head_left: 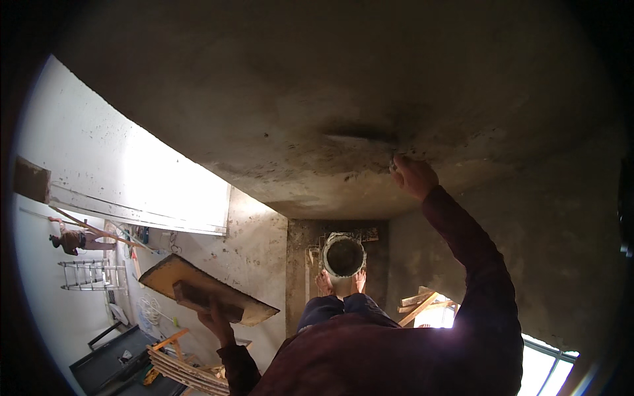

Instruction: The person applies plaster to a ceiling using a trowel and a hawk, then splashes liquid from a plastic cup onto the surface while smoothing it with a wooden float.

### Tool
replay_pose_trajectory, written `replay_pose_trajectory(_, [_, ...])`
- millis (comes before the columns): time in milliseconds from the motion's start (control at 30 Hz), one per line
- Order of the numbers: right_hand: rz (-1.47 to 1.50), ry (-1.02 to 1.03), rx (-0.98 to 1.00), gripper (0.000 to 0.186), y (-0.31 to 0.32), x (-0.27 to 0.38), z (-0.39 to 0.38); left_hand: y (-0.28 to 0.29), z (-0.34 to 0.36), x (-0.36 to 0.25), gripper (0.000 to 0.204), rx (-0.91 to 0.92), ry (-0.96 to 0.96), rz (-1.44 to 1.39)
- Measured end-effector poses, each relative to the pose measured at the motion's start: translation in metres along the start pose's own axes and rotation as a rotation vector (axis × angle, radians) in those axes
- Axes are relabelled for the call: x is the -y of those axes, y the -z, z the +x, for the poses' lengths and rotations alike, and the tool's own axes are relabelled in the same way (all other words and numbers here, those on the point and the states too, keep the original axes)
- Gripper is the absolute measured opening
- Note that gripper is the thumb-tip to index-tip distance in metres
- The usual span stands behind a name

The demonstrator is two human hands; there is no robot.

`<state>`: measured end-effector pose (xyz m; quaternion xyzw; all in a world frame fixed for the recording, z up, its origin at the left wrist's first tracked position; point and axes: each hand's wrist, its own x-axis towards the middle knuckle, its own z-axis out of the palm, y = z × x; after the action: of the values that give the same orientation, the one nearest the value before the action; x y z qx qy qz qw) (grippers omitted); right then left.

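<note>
My right hand (415,177) is raised to the wall and closed round a trowel. The trowel's thin blade (360,138) lies close against the dark, damp-looking plaster (290,158); its handle is mostly hidden by my fingers. Low on the left, my left hand (216,322) grips a plasterer's hawk (191,272) by the wooden block on its underside. The hawk is a tan board with dark, crusted edges, held tilted. Its upper face is turned from view, so I cannot tell what lies on it.
A round bucket (328,245) with a plaster-caked rim stands at my bare feet. Wooden pieces (422,305) lean at the right, near a bright window (548,366). Far left are a ladder (92,274), another person (72,241), stacked planks (185,371) and a coiled cable (150,310).
</note>
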<state>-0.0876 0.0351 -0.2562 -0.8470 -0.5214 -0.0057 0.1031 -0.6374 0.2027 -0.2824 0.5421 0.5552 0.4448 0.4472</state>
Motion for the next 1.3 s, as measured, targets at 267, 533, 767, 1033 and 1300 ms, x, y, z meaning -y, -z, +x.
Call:
replay_pose_trajectory(267, [-0.13, -0.031, -0.064, 0.024, 0.031, 0.01, 0.011, 0.027, 0.013, -0.005, 0.036, 0.045, 0.047, -0.142])
replay_pose_trajectory(533, [0.013, -0.029, -0.203, 0.025, 0.025, -0.005, -0.003, 0.012, 0.02, -0.017, 0.031, 0.005, 0.001, -0.294])
replay_pose_trajectory(767, [0.01, 0.026, -0.199, 0.023, 0.025, -0.012, 0.0, -0.004, 0.013, -0.045, 0.035, 0.136, -0.068, -0.336])
replay_pose_trajectory(1033, [-0.04, 0.082, -0.202, 0.025, 0.027, -0.036, -0.003, -0.022, 0.014, -0.047, 0.036, 0.207, -0.066, -0.298])
replay_pose_trajectory(1300, [-0.149, 0.011, 0.023, 0.031, 0.031, -0.039, -0.006, -0.076, 0.011, -0.065, 0.03, 0.223, -0.112, -0.304])
